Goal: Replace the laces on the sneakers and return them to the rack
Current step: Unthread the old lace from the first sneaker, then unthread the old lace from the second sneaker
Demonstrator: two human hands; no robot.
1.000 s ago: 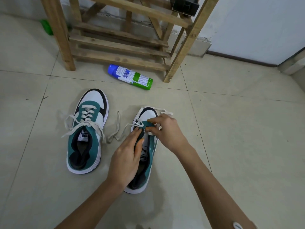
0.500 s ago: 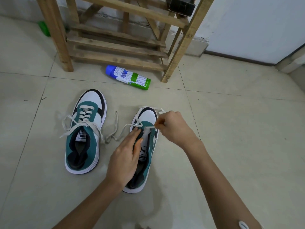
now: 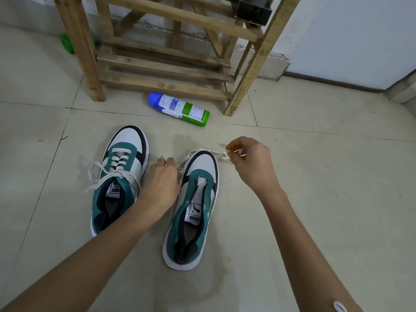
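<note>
Two teal, white and black sneakers stand on the tiled floor. The left sneaker (image 3: pixel 120 179) carries a loosened white lace. The right sneaker (image 3: pixel 195 206) has bare eyelets; its white lace (image 3: pixel 209 152) curves round the toe. My right hand (image 3: pixel 249 161) hovers just right of that toe and pinches one end of the lace. My left hand (image 3: pixel 163 179) is between the two sneakers, fingers curled round the other end of the lace. The wooden rack (image 3: pixel 171 52) stands behind the sneakers.
A blue and green spray can (image 3: pixel 179 109) lies on the floor in front of the rack. A black box (image 3: pixel 253 7) sits on a rack shelf at the upper right. A green object (image 3: pixel 66 42) lies left of the rack. A wall runs along the right.
Both hands have pulled apart off the right sneaker's tongue, drawing the lace out of its eyelets. The left hand has gone left, the right hand up and right.
</note>
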